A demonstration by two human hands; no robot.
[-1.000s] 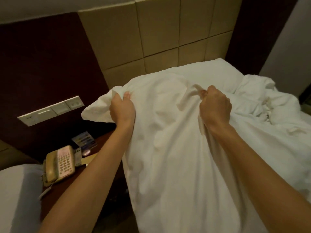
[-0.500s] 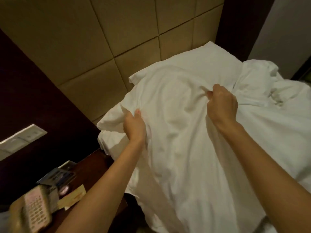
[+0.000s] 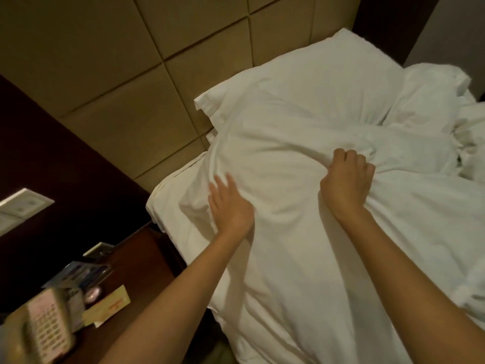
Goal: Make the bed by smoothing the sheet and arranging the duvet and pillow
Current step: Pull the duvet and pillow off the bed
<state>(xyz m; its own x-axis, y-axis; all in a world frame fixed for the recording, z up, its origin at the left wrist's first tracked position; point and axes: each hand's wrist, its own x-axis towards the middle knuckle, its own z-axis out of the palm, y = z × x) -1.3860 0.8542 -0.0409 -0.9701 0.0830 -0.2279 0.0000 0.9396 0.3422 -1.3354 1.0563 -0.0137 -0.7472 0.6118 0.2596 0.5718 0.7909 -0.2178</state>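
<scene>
A white duvet (image 3: pixel 301 258) lies over the bed, reaching up to a white pillow (image 3: pixel 315 85) that leans at the padded headboard. My left hand (image 3: pixel 228 206) lies flat on the duvet near its left edge, fingers straight and spread. My right hand (image 3: pixel 346 179) grips a bunched fold of the duvet in its curled fingers. The white sheet and mattress edge (image 3: pixel 168 198) show at the left, below the duvet. More rumpled white bedding (image 3: pixel 467 127) is piled at the far right.
A tan padded headboard (image 3: pixel 157 61) stands behind the pillow. A dark wooden nightstand (image 3: pixel 147 271) at the left carries a telephone (image 3: pixel 44 327), cards and a yellow slip. A switch panel (image 3: pixel 23 206) sits on the dark wall.
The duvet has come down from mid-air onto the bed. My left hand has let go of it and now lies flat. My right hand keeps its grip, lower.
</scene>
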